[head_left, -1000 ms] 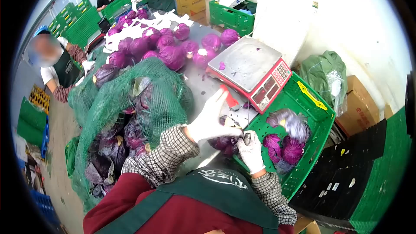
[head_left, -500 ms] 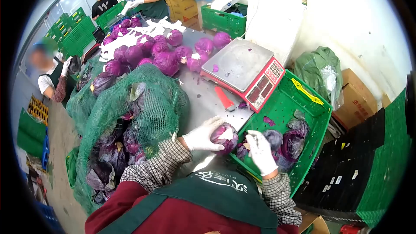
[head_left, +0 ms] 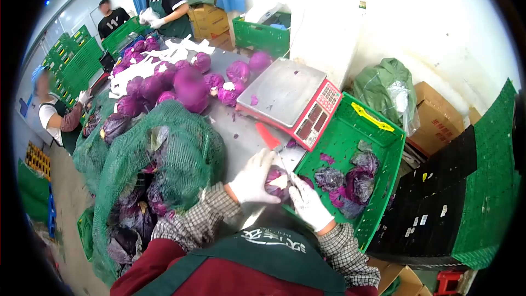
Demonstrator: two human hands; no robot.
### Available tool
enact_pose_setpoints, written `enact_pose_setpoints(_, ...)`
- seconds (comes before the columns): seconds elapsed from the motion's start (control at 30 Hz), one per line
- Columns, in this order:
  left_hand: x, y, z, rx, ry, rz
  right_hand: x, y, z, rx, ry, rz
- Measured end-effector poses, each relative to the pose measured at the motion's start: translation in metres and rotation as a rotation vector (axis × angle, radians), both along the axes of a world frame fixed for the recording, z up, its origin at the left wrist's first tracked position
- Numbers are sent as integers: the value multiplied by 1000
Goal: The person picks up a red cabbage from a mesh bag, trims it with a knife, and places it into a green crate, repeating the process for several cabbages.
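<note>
A red cabbage [head_left: 276,183] with a pale patch sits between my hands at the front edge of the metal table. My left hand [head_left: 255,178], in a white glove, is curved round its left side and grips it. On the right, my gloved right hand [head_left: 311,203] is closed by the cabbage; a thin, blade-like piece, apparently a knife [head_left: 284,163], points up and left from its fingers. Its handle is hidden in the glove. Just beyond lies a red-handled tool [head_left: 267,135] on the table.
Right of my hands, a green crate [head_left: 378,181] holds dark cabbage leaves. The red scale [head_left: 298,98] stands behind it. A green net sack [head_left: 164,148] of cabbages is on the left. Cabbages [head_left: 189,87] lie farther back, near co-workers [head_left: 170,13].
The right hand has come from the crate's edge to the cabbage, and a thin blade now shows at its fingers. The left hand keeps holding the cabbage. The whole view has shifted slightly.
</note>
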State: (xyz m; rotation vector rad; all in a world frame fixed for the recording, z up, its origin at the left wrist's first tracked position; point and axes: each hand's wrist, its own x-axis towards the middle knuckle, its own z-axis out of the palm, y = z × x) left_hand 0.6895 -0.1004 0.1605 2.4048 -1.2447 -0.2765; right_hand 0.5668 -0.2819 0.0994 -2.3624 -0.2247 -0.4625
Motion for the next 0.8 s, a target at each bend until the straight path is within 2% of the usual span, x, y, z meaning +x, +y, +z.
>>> enact_pose_setpoints(0.1, -11, -2, 0, 61, 90, 91, -3, 4, 11, 152, 134, -27)
enact_pose_setpoints(0.23, -15, -12, -1, 25, 71, 175, 0, 8, 28, 161, 156, 5)
enact_pose_setpoints(0.33, -17, -17, 1, 32, 77, 179, 3, 8, 19, -228, -152, 22)
enact_pose_setpoints(0.47, -18, -18, -4, 11, -41, 194, 12, 14, 49, 47, 288, -51)
enact_pose_setpoints(0.57, -21, -24, -5, -4, -77, 215, 24, 1, 25, 56, 184, 73)
enact_pose_setpoints(0.6, -21, -26, -5, 1, -78, 224, 25, 1, 24, -96, 86, 53)
enact_pose_setpoints(0.7, -23, -26, -6, -24, -84, 259, 32, -8, 30, 58, 160, 133)
enact_pose_setpoints(0.73, -24, -27, -9, -64, -87, 254, 30, -9, 42, 22, 128, 132)
enact_pose_setpoints(0.77, -24, -25, -11, -102, -96, 259, 34, -17, 39, -92, 59, 238)
enact_pose_setpoints(0.8, -29, -23, -4, -224, -4, 201, 35, -14, 81, -338, 592, 71)
